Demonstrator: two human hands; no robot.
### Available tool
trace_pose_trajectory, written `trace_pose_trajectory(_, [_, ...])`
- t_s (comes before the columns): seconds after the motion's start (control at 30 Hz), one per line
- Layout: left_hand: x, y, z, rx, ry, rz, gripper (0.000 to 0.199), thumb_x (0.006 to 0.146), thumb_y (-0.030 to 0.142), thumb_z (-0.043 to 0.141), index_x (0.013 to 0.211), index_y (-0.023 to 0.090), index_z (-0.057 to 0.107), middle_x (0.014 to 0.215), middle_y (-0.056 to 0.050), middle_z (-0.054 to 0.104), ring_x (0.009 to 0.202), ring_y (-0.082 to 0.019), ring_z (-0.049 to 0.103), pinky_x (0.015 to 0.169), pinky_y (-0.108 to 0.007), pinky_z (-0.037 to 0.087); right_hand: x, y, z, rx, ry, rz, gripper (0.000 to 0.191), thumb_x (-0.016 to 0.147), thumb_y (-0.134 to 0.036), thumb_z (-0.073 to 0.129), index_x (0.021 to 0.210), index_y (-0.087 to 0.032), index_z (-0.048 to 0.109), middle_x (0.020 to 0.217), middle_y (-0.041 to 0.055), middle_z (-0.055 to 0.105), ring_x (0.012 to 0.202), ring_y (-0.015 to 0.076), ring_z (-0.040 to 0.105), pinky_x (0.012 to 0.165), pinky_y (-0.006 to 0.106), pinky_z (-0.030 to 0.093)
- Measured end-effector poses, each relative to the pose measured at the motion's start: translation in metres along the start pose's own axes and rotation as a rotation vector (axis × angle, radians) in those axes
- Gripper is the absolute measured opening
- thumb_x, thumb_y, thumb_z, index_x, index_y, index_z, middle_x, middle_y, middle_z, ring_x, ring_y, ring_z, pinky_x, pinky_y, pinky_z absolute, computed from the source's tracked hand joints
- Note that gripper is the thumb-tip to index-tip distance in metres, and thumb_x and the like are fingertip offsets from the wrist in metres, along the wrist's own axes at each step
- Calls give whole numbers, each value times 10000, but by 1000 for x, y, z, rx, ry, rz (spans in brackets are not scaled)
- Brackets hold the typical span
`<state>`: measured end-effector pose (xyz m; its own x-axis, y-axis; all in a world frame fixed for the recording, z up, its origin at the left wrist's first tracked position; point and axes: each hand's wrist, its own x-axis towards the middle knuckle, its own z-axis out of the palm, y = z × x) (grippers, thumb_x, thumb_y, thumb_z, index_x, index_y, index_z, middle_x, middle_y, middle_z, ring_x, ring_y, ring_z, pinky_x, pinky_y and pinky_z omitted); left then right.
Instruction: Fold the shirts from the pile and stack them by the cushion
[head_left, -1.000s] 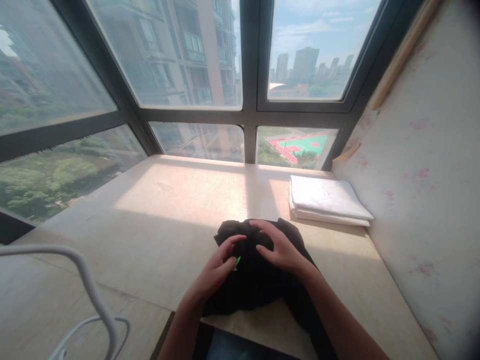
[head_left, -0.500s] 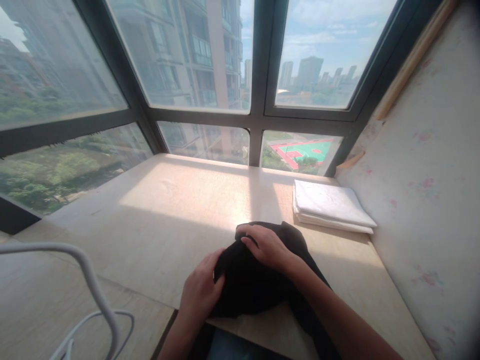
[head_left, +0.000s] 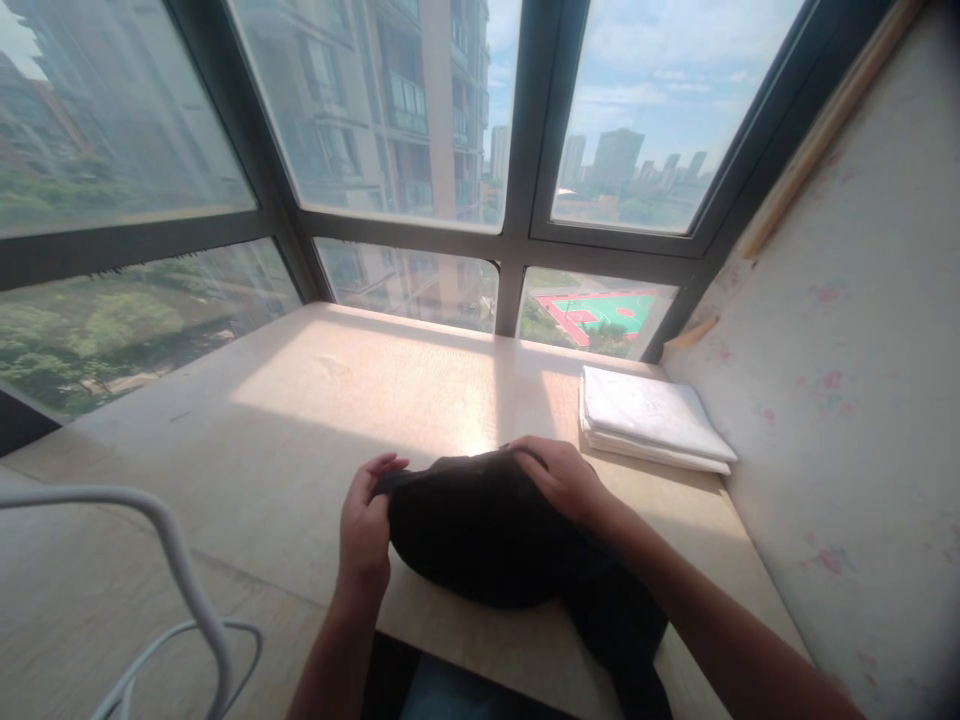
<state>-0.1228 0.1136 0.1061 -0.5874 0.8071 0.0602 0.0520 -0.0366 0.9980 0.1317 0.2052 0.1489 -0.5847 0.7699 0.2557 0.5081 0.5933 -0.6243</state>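
The two hands of the person are both on the black cloth [head_left: 480,535], one at each side. The left hand [head_left: 365,535] is almost closed, and it has the left edge of the cloth between the thumb and the bent fingers. The right hand [head_left: 559,480] is half closed, with its fingers bent over the upper edge of the same cloth, near its right side. The cloth is spread between them on the pale window sill [head_left: 262,480], and a narrow part of it runs down under the right forearm. Behind the right hand, near the flowered wall [head_left: 862,450], lies a folded white stack [head_left: 652,410], apart from the cloth. At the left I see a thick white tube [head_left: 169,540]. At the bottom there is a dark flat object [head_left: 465,690], cut by the border of the view.
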Motion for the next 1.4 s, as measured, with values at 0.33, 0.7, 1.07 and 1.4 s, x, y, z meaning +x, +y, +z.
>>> trace_pose_trajectory(0.33, [1,9,-10,334,-308,207,355,752,208,488,1043,221,691,912,-25,715,838,-220,666,739,-320,518,-4,33,-58,-244,463,-42,349,745,-75,456,967,-202,692,1053,90,715,1049,274,635,910,383,485])
trace_pose_trajectory(0.7, [29,56,-28,50,-1084,-113,411,772,463,685,1078,193,730,975,-103,717,848,-258,662,703,-328,539,-18,26,-92,703,-134,282,301,744,-368,723,941,-207,562,840,19,668,740,180,640,612,264,476])
trace_pose_trajectory(1.07, [54,41,-60,25,-1026,-103,401,684,365,812,1042,197,740,859,-99,728,746,-251,693,630,-333,569,-20,52,-89,633,-385,149,301,770,-410,782,908,-163,679,922,38,678,906,193,658,865,378,529])
trace_pose_trajectory(1.4, [70,63,-59,253,-731,-13,346,687,364,828,993,212,776,969,-102,769,885,-307,717,768,-412,606,-10,43,-63,244,59,106,315,975,-461,481,1022,-204,657,919,53,687,885,215,628,766,340,512])
